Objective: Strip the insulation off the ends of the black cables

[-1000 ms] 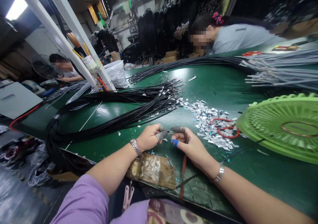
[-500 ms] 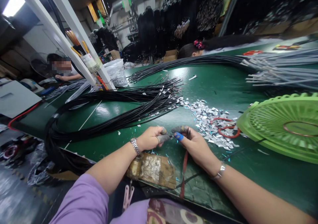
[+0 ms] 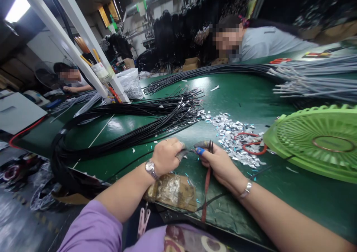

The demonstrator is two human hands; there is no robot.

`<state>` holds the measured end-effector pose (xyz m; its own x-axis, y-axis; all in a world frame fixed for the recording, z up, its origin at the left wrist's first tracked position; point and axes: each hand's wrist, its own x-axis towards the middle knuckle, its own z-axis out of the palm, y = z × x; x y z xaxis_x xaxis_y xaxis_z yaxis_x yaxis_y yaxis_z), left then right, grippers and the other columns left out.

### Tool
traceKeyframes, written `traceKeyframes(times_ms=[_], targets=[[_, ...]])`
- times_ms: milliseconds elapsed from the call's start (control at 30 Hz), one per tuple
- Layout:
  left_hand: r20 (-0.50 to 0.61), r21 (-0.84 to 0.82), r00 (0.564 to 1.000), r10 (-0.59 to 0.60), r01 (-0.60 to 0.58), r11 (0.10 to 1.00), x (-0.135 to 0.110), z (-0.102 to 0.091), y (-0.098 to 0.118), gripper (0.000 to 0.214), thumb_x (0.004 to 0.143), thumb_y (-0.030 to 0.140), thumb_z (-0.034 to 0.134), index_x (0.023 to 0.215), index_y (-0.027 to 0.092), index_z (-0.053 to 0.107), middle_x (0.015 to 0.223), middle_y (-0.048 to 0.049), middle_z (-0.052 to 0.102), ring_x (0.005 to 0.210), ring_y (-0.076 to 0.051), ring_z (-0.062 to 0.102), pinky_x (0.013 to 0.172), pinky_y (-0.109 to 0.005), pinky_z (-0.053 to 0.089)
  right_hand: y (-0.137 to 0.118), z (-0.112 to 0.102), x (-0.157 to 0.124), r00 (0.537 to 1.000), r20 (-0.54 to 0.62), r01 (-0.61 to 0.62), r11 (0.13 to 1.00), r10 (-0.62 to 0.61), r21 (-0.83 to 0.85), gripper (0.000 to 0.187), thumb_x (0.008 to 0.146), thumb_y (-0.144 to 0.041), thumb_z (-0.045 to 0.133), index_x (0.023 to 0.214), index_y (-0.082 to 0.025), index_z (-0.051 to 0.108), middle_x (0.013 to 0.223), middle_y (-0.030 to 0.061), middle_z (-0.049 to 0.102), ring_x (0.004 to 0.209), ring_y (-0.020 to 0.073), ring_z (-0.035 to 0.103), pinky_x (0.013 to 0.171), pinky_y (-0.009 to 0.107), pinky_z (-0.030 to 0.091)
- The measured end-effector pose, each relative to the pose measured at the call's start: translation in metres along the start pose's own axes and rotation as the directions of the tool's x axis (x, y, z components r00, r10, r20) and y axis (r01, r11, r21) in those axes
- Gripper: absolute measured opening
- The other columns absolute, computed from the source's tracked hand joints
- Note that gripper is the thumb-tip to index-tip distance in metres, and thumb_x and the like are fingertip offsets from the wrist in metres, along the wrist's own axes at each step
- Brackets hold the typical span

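Note:
My left hand point(image 3: 167, 153) is closed around a thin black cable point(image 3: 131, 166), which trails off to the lower left behind the wrist. The cable's end spans the small gap to my right hand point(image 3: 216, 157), whose thumb, wrapped in blue tape, and index finger pinch at its tip. A dark two-pointed tool point(image 3: 211, 146), like tweezers, sticks up from the right hand's grip. Below that hand hangs a red strip point(image 3: 205, 196); whether it belongs to the tool I cannot tell. Grey coverings sit on several fingertips.
Bundled black cables point(image 3: 134, 129) lie at left on the green table point(image 3: 237, 99). Silver foil scraps point(image 3: 231, 136) and red-handled scissors point(image 3: 258, 151) lie right of my hands, beside a green fan point(image 3: 320, 140). A taped cardboard piece point(image 3: 175, 192) sits in front. Two co-workers are opposite.
My left hand has turned over, knuckles up, and shifted slightly left; a longer piece of cable now shows. My right hand has barely moved. A co-worker's head and shoulders have come into view.

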<state>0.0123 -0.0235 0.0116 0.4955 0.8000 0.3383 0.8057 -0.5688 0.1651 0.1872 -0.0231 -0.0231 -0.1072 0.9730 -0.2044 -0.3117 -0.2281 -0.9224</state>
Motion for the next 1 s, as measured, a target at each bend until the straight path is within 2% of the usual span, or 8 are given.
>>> traceKeyframes(times_ms=[100,200,333,433,533,667,800,1000], targets=[[-0.026,0.185,0.984,0.175,-0.168,0.968,-0.004,-0.002,0.001,0.018,0.081,0.019,0.051,0.089,0.020,0.066,0.087,-0.0059,0.063,0.074,-0.016,0.056,0.064,-0.027,0.041,-0.003,0.002,0.000,0.996,0.055,-0.075,0.996,0.072,0.054,0.034,0.051,-0.032,0.079,0.068,-0.019,0.054,0.049,-0.0098,0.035,0.043,0.0049,0.027,0.040,0.019,0.016],[0.033,0.253,0.973,0.230,-0.231,0.940,-0.006,-0.001,-0.001,0.020,0.078,0.015,0.049,0.089,0.019,0.065,0.081,-0.0060,0.062,0.071,-0.017,0.055,0.058,-0.027,0.037,-0.004,0.002,-0.002,0.991,0.100,-0.093,0.994,0.088,0.055,0.032,0.051,-0.031,0.078,0.068,-0.019,0.054,0.049,-0.0097,0.035,0.044,0.0050,0.027,0.040,0.019,0.016],[0.140,0.131,0.977,0.159,-0.177,0.975,-0.004,0.001,-0.006,0.017,0.083,0.023,0.049,0.089,0.016,0.063,0.075,-0.0056,0.061,0.068,-0.017,0.056,0.058,-0.026,0.037,-0.005,-0.002,-0.004,0.995,0.103,-0.006,1.000,0.008,-0.023,0.024,0.058,-0.034,0.070,0.073,-0.020,0.057,0.051,-0.0078,0.038,0.045,0.0075,0.030,0.041,0.021,0.019],[0.182,-0.092,0.982,0.053,-0.037,0.995,0.000,0.003,-0.010,0.023,0.088,0.033,0.046,0.084,0.016,0.062,0.072,-0.0040,0.061,0.065,-0.015,0.055,0.060,-0.025,0.038,-0.008,-0.008,-0.002,0.980,0.109,0.182,0.967,-0.165,-0.177,0.018,0.063,-0.035,0.065,0.075,-0.022,0.060,0.057,-0.0036,0.047,0.051,0.0124,0.040,0.046,0.025,0.029],[0.248,-0.348,0.966,-0.070,0.156,0.924,0.005,0.007,-0.014,0.034,0.089,0.042,0.044,0.075,0.015,0.059,0.065,-0.0009,0.056,0.062,-0.013,0.050,0.060,-0.023,0.037,-0.011,-0.013,0.000,0.930,0.204,0.357,0.879,-0.304,-0.315,0.017,0.064,-0.033,0.064,0.079,-0.024,0.062,0.067,0.0000,0.055,0.064,0.0170,0.049,0.058,0.029,0.040],[0.358,-0.614,0.924,-0.131,0.339,0.713,0.008,0.012,-0.015,0.044,0.083,0.054,0.048,0.069,0.014,0.057,0.062,0.0009,0.053,0.061,-0.011,0.046,0.060,-0.023,0.038,-0.011,-0.015,-0.001,0.892,0.287,0.449,0.767,-0.351,-0.458,0.032,0.066,-0.031,0.064,0.097,-0.024,0.064,0.063,-0.0020,0.050,0.057,0.0156,0.046,0.054,0.028,0.040],[0.411,-0.683,0.895,-0.174,0.429,0.591,0.010,0.012,-0.010,0.048,0.075,0.060,0.055,0.064,0.014,0.055,0.057,0.0028,0.048,0.058,-0.010,0.042,0.057,-0.023,0.035,-0.009,-0.012,-0.003,0.829,0.334,0.554,0.574,-0.448,-0.603,0.035,0.070,-0.028,0.060,0.105,-0.023,0.062,0.075,0.0022,0.057,0.064,0.0177,0.050,0.059,0.030,0.043],[0.470,-0.664,0.865,-0.174,0.477,0.575,0.012,0.009,-0.007,0.054,0.066,0.069,0.056,0.060,0.015,0.049,0.054,0.0055,0.039,0.054,-0.008,0.033,0.052,-0.022,0.029,-0.005,-0.013,-0.002,0.791,0.409,0.571,0.308,-0.454,-0.761,0.017,0.069,-0.019,0.053,0.083,-0.022,0.062,0.076,0.0051,0.061,0.066,0.0199,0.053,0.061,0.031,0.041]])
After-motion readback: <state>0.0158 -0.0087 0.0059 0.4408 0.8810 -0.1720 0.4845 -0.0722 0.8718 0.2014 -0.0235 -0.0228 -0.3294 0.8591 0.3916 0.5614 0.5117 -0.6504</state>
